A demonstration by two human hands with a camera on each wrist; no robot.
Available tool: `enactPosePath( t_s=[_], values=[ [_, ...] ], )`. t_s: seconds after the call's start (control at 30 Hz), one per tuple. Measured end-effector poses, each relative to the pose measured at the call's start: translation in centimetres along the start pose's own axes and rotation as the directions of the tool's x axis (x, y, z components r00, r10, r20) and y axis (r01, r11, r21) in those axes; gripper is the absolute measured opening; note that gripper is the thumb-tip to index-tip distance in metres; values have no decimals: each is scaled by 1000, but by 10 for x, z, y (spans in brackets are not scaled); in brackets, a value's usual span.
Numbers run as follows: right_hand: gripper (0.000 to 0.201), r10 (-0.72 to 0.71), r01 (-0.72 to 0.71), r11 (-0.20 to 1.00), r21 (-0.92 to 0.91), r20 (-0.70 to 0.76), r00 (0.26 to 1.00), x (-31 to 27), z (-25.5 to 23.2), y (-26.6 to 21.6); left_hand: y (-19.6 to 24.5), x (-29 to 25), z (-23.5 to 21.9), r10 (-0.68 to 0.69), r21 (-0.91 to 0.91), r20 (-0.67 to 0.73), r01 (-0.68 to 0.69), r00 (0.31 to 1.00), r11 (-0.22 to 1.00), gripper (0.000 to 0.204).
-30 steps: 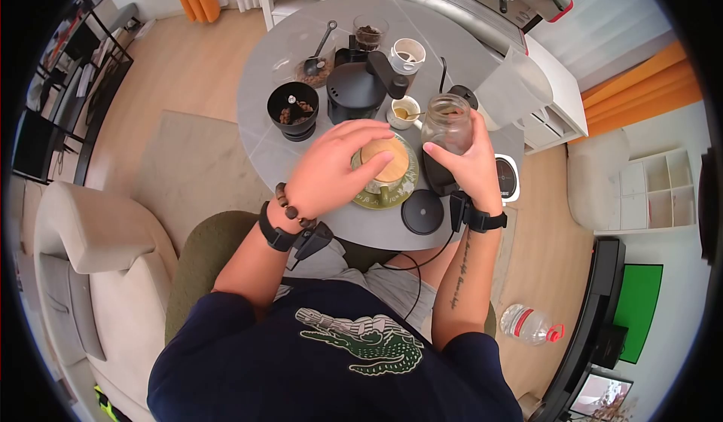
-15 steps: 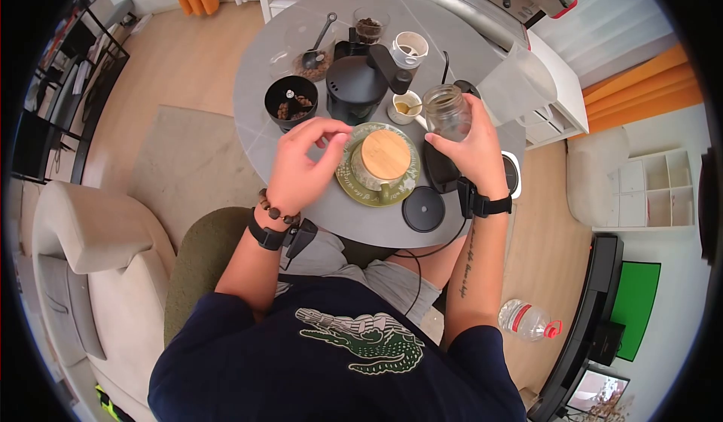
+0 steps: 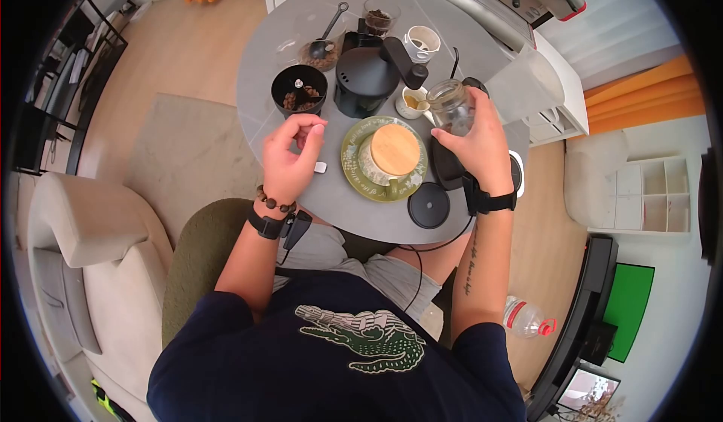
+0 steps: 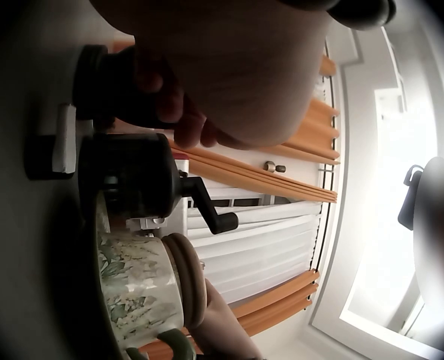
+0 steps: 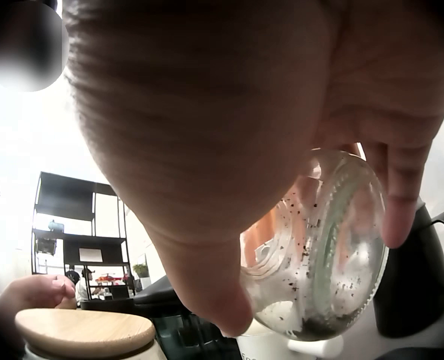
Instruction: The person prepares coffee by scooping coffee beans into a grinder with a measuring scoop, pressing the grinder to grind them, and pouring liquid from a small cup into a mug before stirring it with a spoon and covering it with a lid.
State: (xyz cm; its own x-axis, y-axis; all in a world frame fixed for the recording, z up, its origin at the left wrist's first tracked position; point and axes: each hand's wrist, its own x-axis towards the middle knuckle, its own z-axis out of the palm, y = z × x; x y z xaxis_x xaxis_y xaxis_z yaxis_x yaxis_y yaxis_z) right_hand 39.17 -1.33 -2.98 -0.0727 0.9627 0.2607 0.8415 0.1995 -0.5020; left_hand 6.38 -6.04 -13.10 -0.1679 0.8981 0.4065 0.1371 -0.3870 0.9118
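In my right hand (image 3: 482,143) is a glass jar (image 3: 449,105), gripped by its side between thumb and fingers. Its mouth is uncovered, and dark specks cling inside the glass (image 5: 312,262). It is held above a black kettle and beside a small white cup (image 3: 411,102). My left hand (image 3: 290,158) hovers over the table's near left side, fingers loosely curled and holding nothing. A small white-and-black item (image 3: 321,167) lies beside it. Between my hands, a patterned mug (image 4: 139,289) with a wooden lid (image 3: 395,149) stands on a green plate (image 3: 354,173).
A black round lid (image 3: 429,205) lies near the table's front edge. Behind the mug stands a black grinder (image 3: 367,75) with a crank. To its left are a black container of beans (image 3: 300,90) and a clear container with a scoop (image 3: 324,47). A translucent pitcher (image 3: 527,87) stands at the right.
My left hand has drawn back from over the wooden lid to the left, uncovering the lid and then the small white-and-black item. The right hand keeps hold of the jar, nearly in place.
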Motion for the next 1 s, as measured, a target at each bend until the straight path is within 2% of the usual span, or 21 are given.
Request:
enactPosePath(
  t_s=[0.07,0.17,0.3,0.4,0.47,0.57,0.9,1.0],
  values=[
    [89,-52,52,993,-106,2,999,0,-2,-5,-3,1,2,-16,-13,2,16,1000,1000,9],
    [88,-47,43,991,-124,-32,998,1,0,-7,-10,-1,2,-9,-55,-31,8,999,998,9],
    [86,-44,44,987,-154,2,999,2,-4,-11,-21,-5,0,-17,-66,-53,13,998,998,8],
    [86,-61,66,979,-195,31,998,4,-6,-10,-28,-7,-6,-41,-58,27,43,999,997,10],
    [86,-85,92,971,-219,45,995,6,-7,-10,-30,-7,-8,-149,-117,117,162,982,980,16],
    [86,-60,78,969,-233,83,995,8,-10,-14,-33,-5,-12,-200,-88,185,219,962,972,23],
    [87,-75,101,950,-295,96,992,20,-15,-22,-30,-3,-10,-222,-81,216,244,951,966,24],
    [86,-95,131,923,-363,116,989,21,-16,-24,-32,-4,-9,-238,-110,215,265,947,958,18]
  ],
)
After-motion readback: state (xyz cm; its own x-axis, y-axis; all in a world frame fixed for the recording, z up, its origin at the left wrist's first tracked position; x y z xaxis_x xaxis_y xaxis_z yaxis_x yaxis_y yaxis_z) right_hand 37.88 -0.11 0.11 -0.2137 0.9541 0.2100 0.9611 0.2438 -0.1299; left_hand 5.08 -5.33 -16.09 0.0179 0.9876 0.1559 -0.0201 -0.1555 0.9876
